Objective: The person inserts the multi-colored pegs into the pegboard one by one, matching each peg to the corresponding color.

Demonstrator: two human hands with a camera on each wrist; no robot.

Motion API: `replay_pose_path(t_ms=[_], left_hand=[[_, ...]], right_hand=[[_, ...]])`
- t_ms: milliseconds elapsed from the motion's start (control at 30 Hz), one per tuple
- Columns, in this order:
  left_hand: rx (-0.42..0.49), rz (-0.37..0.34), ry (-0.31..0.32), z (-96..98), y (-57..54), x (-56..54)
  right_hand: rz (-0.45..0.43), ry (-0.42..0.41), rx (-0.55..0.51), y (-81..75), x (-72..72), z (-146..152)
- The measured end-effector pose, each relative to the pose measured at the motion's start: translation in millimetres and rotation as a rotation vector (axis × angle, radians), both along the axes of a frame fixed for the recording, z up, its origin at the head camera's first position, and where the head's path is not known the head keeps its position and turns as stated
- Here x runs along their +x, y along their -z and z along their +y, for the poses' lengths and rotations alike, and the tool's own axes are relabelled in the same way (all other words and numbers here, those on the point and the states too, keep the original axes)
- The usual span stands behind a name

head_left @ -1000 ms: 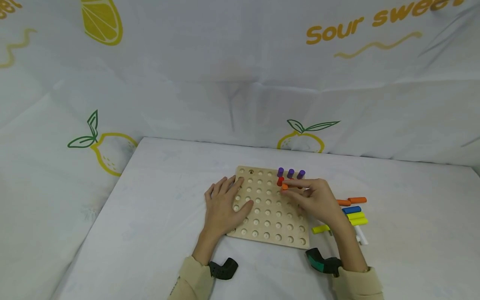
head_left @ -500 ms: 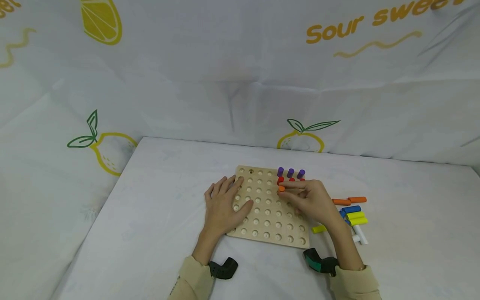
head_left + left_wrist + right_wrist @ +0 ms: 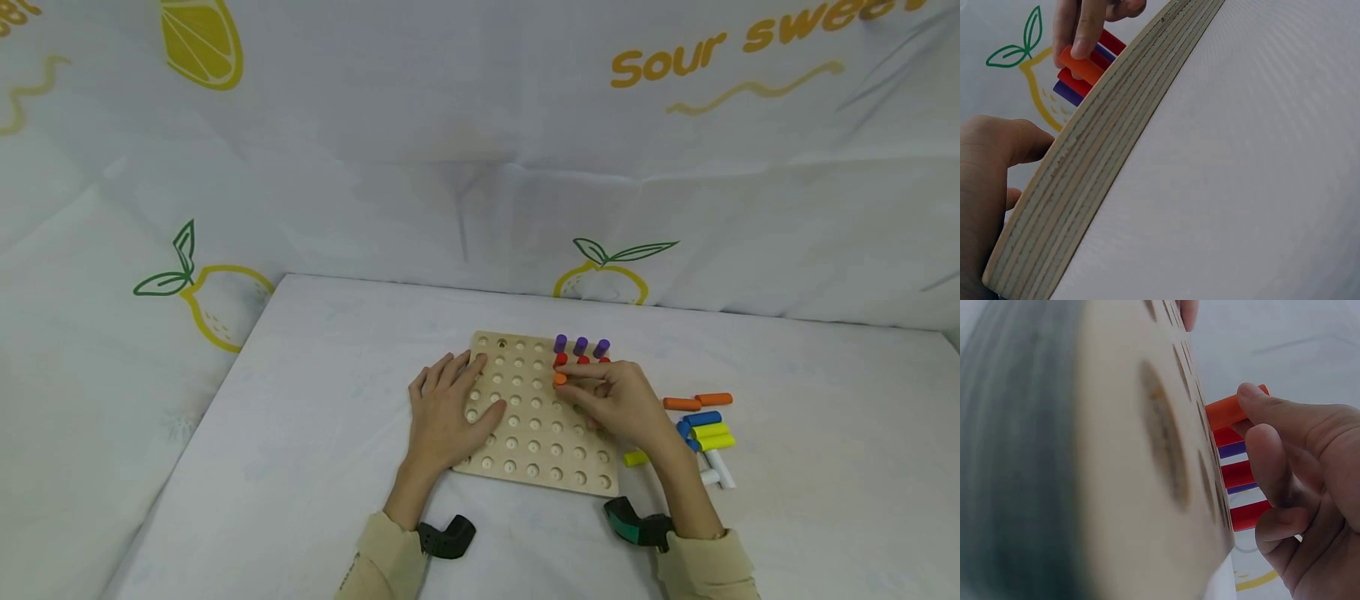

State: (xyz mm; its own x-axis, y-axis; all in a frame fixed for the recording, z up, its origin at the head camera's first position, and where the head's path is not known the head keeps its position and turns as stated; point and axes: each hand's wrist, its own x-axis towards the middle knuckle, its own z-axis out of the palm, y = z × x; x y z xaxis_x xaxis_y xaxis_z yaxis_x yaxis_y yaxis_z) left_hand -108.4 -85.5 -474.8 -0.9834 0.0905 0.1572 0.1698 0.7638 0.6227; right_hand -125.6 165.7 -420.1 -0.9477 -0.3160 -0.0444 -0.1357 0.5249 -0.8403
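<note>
Nearest the camera are two beige sleeves (image 3: 708, 567), with a black gadget (image 3: 448, 538) at the left wrist and a black and green gadget (image 3: 639, 523) at the right. Of the hands, the left hand (image 3: 450, 417) rests across the left edge of a wooden board (image 3: 522, 457), fingers spread and relaxed, grasping nothing. The board lies on the white worktop (image 3: 300, 467) and has rows of round holes. To the right of it is a loose heap of pegs: white pegs (image 3: 721, 469) at the near side, then yellow pegs (image 3: 716, 442), blue pegs (image 3: 702, 418) and two orange ones (image 3: 682, 404). The right hand (image 3: 618, 404), reaching over the board, pinches an orange peg (image 3: 560, 379) between thumb and finger. That peg's lower end meets the board, just in front of the leftmost of three red pegs (image 3: 561, 359); how deep it sits cannot be told. Behind the red row, three purple pegs (image 3: 581, 345) stand along the far edge. Beyond the worktop hangs a pale cloth (image 3: 450, 125) printed with lemons (image 3: 227, 304) and orange lettering (image 3: 667, 62)
</note>
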Motion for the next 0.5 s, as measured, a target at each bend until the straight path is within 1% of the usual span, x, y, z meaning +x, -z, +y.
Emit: replay_pose_path(t_ms=[500], left_hand=[[-0.012,0.004,0.000,-0.4,1.3,-0.4]], right_hand=[[0.020,0.030,0.046,5.9,-1.7,-1.4]])
